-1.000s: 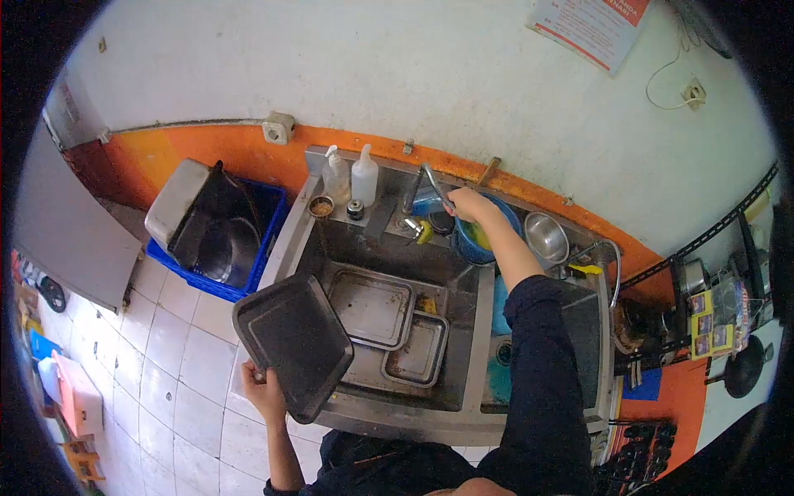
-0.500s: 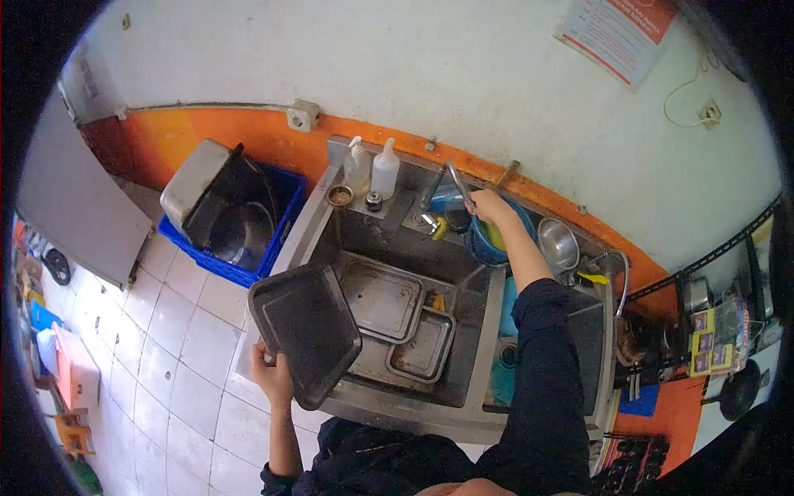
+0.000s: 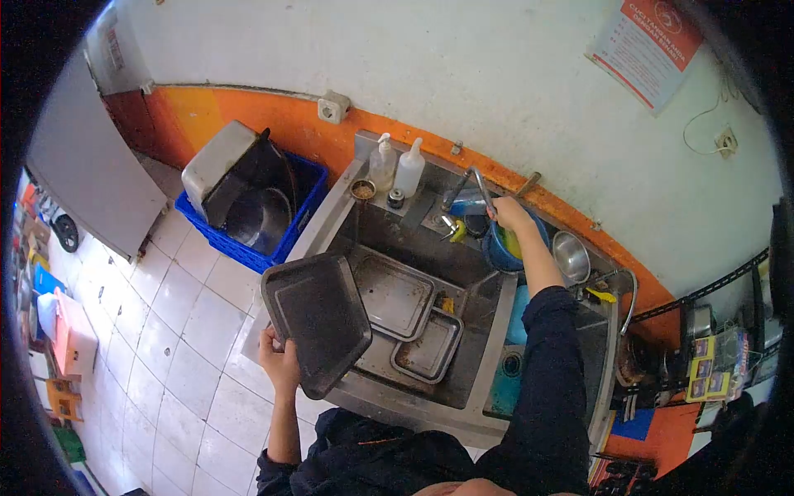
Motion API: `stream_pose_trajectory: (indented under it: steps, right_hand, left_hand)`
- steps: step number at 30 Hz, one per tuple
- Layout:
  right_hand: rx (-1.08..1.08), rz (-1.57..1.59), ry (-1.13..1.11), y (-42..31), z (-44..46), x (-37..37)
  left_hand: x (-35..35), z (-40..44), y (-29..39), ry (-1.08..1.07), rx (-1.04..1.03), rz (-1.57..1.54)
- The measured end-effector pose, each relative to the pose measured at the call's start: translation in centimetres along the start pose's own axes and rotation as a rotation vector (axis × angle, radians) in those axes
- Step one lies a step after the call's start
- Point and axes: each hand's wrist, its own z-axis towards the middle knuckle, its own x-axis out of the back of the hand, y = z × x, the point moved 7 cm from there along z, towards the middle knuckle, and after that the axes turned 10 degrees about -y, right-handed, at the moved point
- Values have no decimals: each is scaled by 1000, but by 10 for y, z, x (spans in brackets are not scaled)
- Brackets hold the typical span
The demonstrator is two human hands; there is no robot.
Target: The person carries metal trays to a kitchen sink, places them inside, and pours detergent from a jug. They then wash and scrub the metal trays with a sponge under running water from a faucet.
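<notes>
My left hand (image 3: 279, 362) grips the near left edge of a dark baking tray (image 3: 318, 322), thumb on its face. The tray is tilted up over the left side of the sink (image 3: 351, 223). My right hand (image 3: 513, 215) is over a blue bucket (image 3: 496, 255) behind the sink, beside the end of the bent tap spout (image 3: 477, 178). Its fingers look closed, but what they hold is hidden. Something yellow-green (image 3: 511, 242) shows inside the bucket under the wrist. In the basin lie a larger metal tray (image 3: 393, 293) and a smaller tray (image 3: 426, 347), both stained.
Two pump bottles, one clear (image 3: 383, 165) and one white (image 3: 409, 169), stand on the sink's back ledge. A metal bowl (image 3: 571, 258) sits right of the bucket. On the floor left, a blue crate (image 3: 281, 248) holds metal pans. A wire rack (image 3: 728, 269) stands at right.
The view has shifted, so the sink and crate sit further right in it. Both hands keep about the same places, the left still holding the baking tray, the right at the bucket.
</notes>
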Motion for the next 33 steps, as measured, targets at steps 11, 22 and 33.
stream_pose_trajectory:
  steps: [11,22,33]
  right_hand:
    - [-56,-9,110,-8,-13,-1]
    - [-336,148,445,-1,-39,-9]
    - [-320,150,540,-6,-44,-11]
  left_hand:
    - [-2,-2,-15,-62,-103,32]
    - [-15,0,-9,-105,-51,76]
    - [-24,6,-5,-163,-124,124]
